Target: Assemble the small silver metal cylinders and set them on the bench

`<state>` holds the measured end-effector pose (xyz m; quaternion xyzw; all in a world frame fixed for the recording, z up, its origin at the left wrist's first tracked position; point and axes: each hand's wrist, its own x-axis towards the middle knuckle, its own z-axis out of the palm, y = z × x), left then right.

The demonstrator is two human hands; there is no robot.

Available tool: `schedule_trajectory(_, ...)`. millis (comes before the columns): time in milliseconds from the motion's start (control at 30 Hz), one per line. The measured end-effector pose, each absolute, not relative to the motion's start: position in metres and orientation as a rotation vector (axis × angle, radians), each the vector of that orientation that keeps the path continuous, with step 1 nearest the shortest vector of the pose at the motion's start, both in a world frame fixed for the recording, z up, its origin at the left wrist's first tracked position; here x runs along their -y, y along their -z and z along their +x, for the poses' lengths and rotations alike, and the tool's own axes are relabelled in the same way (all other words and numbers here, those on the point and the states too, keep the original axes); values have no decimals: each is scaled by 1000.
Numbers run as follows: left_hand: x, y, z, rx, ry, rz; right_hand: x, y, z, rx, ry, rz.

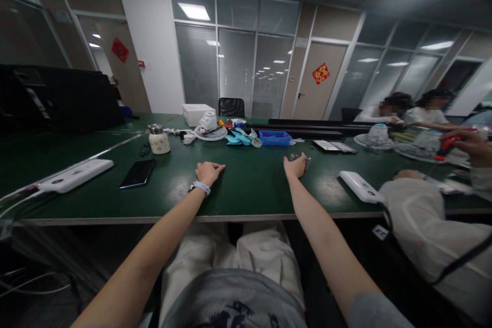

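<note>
My left hand (208, 171) rests on the green table (246, 184), with a light watch on the wrist. Its fingers are curled, the fingertips close together and pointing right. I see nothing held in it. Farther right, my right hand (295, 166) is closed around a small grey metal part (308, 161). This part shows on both sides of the fingers, and the hand hides its middle, so I cannot tell whether it is one piece or two. Beyond the hands lie light-blue fan blades (239, 137) and a blue plastic basket (274, 138) with small things inside.
A dark phone (138, 173), a cream bottle (159, 142) and a white power strip (77, 175) are on the left. A white fan grille (211, 134) stands behind. To the right are another power strip (360, 186) and a co-worker's hand with a red screwdriver (448, 146).
</note>
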<state>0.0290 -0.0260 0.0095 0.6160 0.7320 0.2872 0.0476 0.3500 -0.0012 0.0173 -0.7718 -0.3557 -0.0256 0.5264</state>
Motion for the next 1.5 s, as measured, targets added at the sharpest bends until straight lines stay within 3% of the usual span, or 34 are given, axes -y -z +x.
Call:
schedule_trajectory(133,27,-11,30,-2256,-1007,1803,21,-29,301,1205,372,-1636)
schedule_trajectory(267,24,-10,28,-2267,-1149,1671,34,-24,225,1938,206,-1393)
schedule_trajectory(400,21,-8,27,-2235,-1198,1647,29,-10,167,2176,158,-1412)
schedule_trajectory(667,19,-7,27,-2219,-1164,1642,15,-11,172,2053,-17,-1560)
schedule_trajectory(1000,20,-9,27,-2197,-1121,1656,8,-43,333,1438,427,-1820)
schedule_trajectory(1233,19,-7,26,-2187,-1106,1681,-1,-30,375,1165,380,-2052)
schedule_trajectory(1500,19,-7,26,-2185,-1106,1681,-4,-27,377,1094,378,-2029)
